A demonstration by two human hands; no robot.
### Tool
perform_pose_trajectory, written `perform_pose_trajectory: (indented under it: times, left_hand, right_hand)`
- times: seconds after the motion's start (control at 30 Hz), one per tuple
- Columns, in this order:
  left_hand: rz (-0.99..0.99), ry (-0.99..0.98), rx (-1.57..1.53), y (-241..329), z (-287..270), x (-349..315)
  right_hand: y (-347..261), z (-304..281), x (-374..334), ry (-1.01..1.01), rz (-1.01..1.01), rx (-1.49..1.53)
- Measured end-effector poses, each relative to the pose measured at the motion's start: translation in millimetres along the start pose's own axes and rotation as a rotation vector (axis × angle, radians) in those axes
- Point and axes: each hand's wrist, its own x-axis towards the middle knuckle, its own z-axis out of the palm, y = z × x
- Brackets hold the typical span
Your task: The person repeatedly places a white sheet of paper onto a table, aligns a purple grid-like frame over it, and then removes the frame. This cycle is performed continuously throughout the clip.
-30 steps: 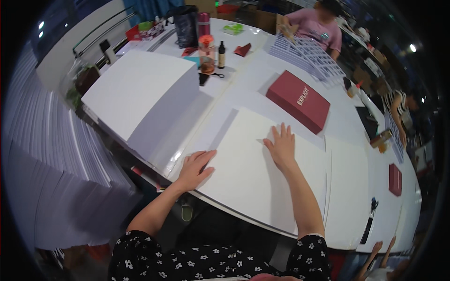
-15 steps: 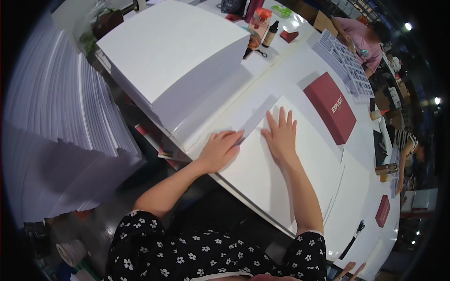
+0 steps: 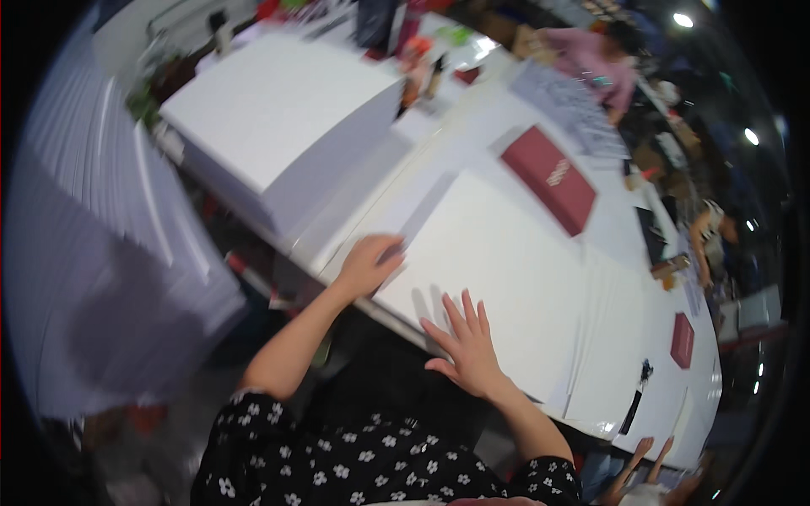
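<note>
White sheet (image 3: pixel 498 261), large, one: flat on the white table (image 3: pixel 426 396) directly in front of the seated person, close to the near edge; a strip of shadow along its far-left side.

Left hand (image 3: pixel 369 266), one: at the sheet's near left corner, fingers close together and bent; whether they pinch anything I cannot tell from where I stand.

Right hand (image 3: pixel 467 347), one: over the sheet's near edge, palm down, fingers and thumb spread, nothing held; finger shadows fall apart from the fingers, so it looks lifted.

Dark red box (image 3: pixel 550 180), lidded, pale lettering on top: just beyond the sheet's far side.

Stack of white sheets (image 3: pixel 283 105), thick: on the table, left of the sheet and well apart from it.

Second pile of white sheets (image 3: pixel 110 270), taller: off the table, at far left.

Bottle with an orange cap (image 3: pixel 413 72), blurred: behind the thick stack, a dark bag (image 3: pixel 375 25) near it.

Smaller red box (image 3: pixel 683 341): toward the table's right end; a slim black item (image 3: pixel 631 411), kind unclear, nearer the front edge.

Pale grid panels (image 3: pixel 565 105): across the table, before a co-worker in a pink top (image 3: pixel 591 67).
</note>
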Motion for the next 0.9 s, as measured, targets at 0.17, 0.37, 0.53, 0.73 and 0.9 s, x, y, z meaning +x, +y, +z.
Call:
perform_pose_trajectory:
  times: [0.17, 0.37, 0.53, 0.73, 0.9]
  left_hand:
    - [0.106, -0.027, 0.11, -1, -5, -1]
    - [0.065, -0.059, 0.137, 6, -6, -2]
    - [0.053, -0.032, 0.087, -4, 1, -2]
    - [-0.17, -0.043, -0.128, -20, -5, -2]
    - [-0.206, -0.027, -0.18, -20, 3, 0]
  right_hand:
    - [125, -4, -81, 0.533, 0.513, 0.114]
    - [203, 18, -202, 0.616, 1.004, -0.233]
    - [194, 51, -240, 0.522, 1.108, -0.323]
    - [191, 61, -232, 0.608, 1.088, -0.345]
    - [192, 60, -238, 0.67, 1.092, -0.323]
